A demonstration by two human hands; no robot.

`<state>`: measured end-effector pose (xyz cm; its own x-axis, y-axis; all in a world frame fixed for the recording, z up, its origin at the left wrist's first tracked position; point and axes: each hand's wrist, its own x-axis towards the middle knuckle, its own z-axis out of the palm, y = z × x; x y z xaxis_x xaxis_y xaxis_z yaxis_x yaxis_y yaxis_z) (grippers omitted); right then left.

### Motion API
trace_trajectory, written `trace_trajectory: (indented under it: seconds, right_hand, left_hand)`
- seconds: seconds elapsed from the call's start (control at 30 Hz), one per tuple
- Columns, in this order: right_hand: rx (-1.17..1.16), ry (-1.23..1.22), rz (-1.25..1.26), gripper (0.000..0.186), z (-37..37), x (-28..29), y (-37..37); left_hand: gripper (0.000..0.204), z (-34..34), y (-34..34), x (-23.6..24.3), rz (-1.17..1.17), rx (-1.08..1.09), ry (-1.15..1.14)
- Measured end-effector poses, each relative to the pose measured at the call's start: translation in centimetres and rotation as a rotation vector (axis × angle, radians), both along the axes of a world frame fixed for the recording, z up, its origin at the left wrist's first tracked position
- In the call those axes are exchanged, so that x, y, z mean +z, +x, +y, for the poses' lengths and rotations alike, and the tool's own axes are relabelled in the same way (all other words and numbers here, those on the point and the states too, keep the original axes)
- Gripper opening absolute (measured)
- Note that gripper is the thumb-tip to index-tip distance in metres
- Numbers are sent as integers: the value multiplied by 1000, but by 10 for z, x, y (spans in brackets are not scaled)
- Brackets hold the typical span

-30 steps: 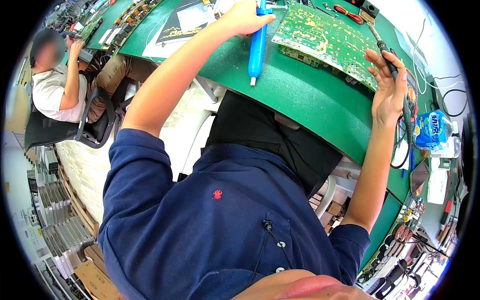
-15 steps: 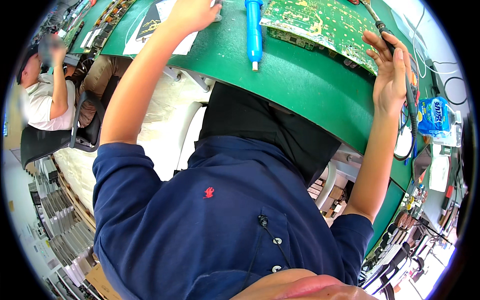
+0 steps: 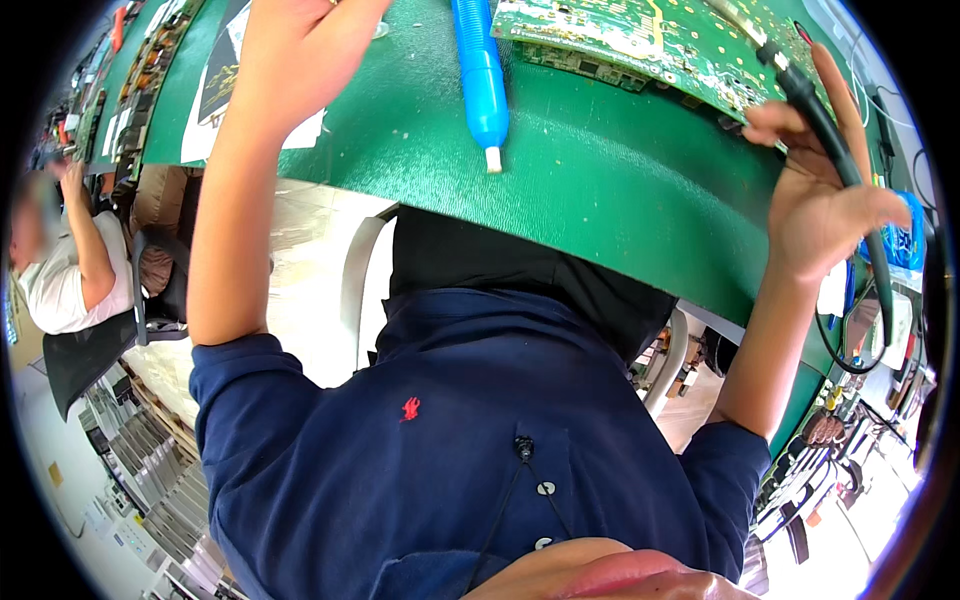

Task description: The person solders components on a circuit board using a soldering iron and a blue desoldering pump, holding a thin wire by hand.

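In the head view, the right hand has a soldering iron between its fingers. The thumb sticks out, so the grip looks loose. The metal end points away from the palm, likely to keep heat off the skin. That end is over the green circuit board, which lies on the table with its chunky parts underneath, maybe so the flat side is easy to get at. A blue tube tool lies just left of the board, handy for reaching. The left hand is near a white paper. Its fingertips are cut off, so I can't tell if they pinch anything.
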<state>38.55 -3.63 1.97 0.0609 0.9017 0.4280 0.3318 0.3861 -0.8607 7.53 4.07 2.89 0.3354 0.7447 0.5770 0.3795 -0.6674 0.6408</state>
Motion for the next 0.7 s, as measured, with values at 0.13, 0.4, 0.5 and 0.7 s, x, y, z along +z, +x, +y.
trace_trajectory:
  seconds: [0.13,0.4,0.5,0.7]
  right_hand:
    - [-145,-53,1,116,-3,3,-5]
    - [-97,12,-58,76,-4,-7,5]
    - [-210,-55,-109,71,-11,-5,-2]
    - [-274,-187,-27,51,-18,6,-30]
  left_hand:
    - [10,32,7,6,133,-256,71]
    - [11,51,19,-16,127,-420,72]
    - [17,40,21,-14,73,-396,-68]
    - [15,49,22,-18,176,-520,-22]
